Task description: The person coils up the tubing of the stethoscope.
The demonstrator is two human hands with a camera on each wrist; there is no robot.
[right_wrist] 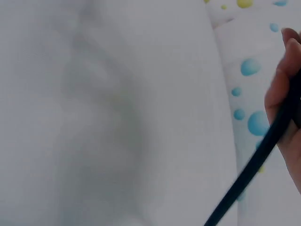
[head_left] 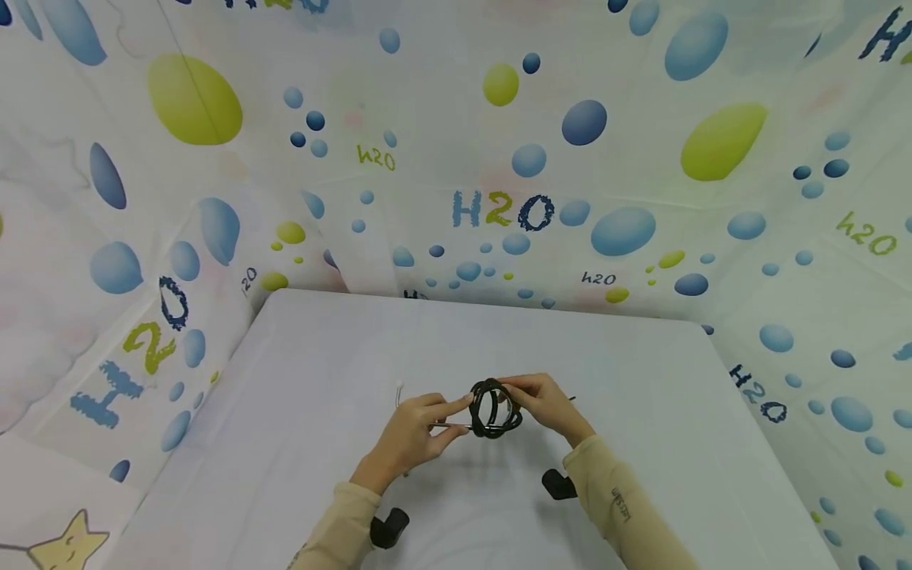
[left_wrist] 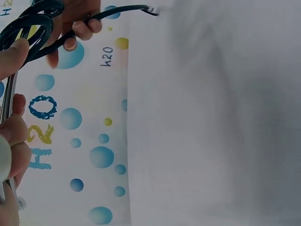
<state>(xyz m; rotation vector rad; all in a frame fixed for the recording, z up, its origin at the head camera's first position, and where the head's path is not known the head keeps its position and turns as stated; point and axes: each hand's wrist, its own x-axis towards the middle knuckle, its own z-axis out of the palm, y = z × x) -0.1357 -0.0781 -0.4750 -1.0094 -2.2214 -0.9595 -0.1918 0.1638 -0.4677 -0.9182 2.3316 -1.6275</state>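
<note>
A black cable (head_left: 493, 431) is wound into a small coil between the two hands, above the table. My left hand (head_left: 413, 431) holds the coil's left side between thumb and fingers. Thin silvery strands or rods (left_wrist: 8, 101) run through that hand and across the coil; their exact kind is unclear. My right hand (head_left: 545, 398) pinches the coil's upper right side. In the left wrist view, a loose length of cable (left_wrist: 117, 10) passes by the right hand (left_wrist: 77, 21) and ends in bare tips. A dark cable length (right_wrist: 254, 162) crosses the right wrist view.
A white table (head_left: 321, 348) lies beneath the hands. Behind it hangs a pale backdrop (head_left: 442, 103) printed with blue and green drops. A thin white-tipped piece (head_left: 399, 388) shows beyond the left hand. Black wrist-worn devices (head_left: 389, 528) sit at both cuffs.
</note>
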